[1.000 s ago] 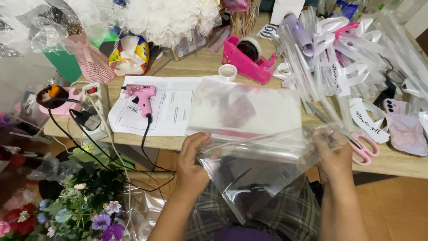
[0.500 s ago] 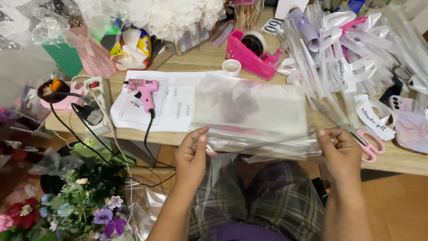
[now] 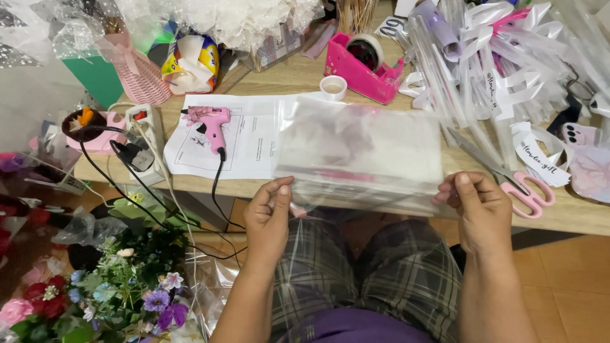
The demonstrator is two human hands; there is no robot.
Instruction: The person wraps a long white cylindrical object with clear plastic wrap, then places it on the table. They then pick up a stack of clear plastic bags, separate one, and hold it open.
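Hands (image 3: 267, 216) (image 3: 480, 213) pinch crinkly clear cellophane sheet (image 3: 359, 152) taut.

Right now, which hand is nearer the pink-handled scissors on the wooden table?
Right. The right hand pinches the clear cellophane sheet just left of the pink-handled scissors, nearly touching the handles. The left hand grips the sheet's opposite edge, far to the scissors' left.

1. The glue gun (image 3: 211, 124) is pink with a black cord.
2. The tape dispenser (image 3: 362, 70) is bright pink.
3. The scissors (image 3: 508, 174) have pale pink handles.
4. The plastic sheet (image 3: 359, 149) is clear.
5. The counter (image 3: 286, 79) is light wood.
6. The shorts (image 3: 381, 273) are grey plaid.
7. The basket (image 3: 136, 70) is pink wicker.
8. The flowers (image 3: 127, 298) are purple, red, pink and white among green leaves.
9. The paper (image 3: 248, 136) is white with black print.
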